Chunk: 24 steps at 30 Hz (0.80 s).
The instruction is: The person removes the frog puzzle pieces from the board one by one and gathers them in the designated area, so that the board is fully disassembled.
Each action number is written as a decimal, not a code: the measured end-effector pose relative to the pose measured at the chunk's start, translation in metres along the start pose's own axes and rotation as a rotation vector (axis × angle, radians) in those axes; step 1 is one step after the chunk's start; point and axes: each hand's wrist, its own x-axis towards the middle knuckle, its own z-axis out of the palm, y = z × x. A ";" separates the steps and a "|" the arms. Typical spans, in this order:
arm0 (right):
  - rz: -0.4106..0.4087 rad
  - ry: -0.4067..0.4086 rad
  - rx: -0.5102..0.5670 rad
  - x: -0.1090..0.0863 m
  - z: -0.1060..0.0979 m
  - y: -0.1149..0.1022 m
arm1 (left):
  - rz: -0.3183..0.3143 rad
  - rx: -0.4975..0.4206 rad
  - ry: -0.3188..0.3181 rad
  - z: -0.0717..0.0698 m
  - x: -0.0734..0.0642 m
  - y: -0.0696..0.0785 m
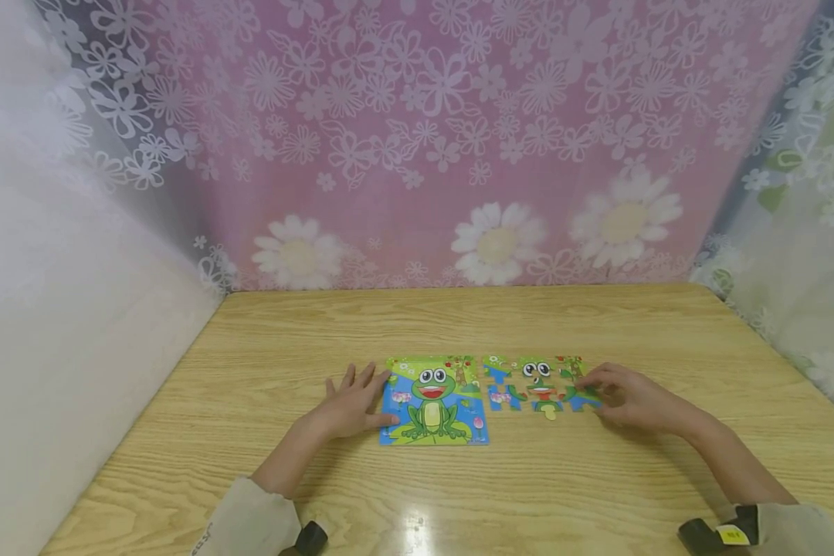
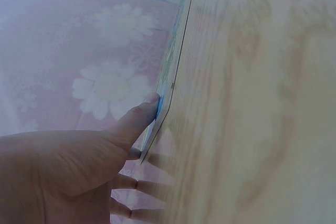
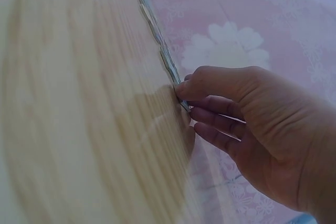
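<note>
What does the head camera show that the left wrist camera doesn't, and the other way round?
Only the head view shows the frog picture readably, the loose puzzle pieces and the sleeves.

Only the left wrist view shows the board's pale side edge close up, along with the palm side of the left hand.

Both show the puzzle board, the wooden table, the flowered cloth and at least part of the right hand.

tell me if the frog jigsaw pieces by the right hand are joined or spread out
Spread out: the head view shows wooden table through gaps between several frog jigsaw pieces.
</note>
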 end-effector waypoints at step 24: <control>0.009 -0.011 0.028 -0.001 -0.001 0.002 | -0.006 0.004 0.001 0.000 0.000 0.001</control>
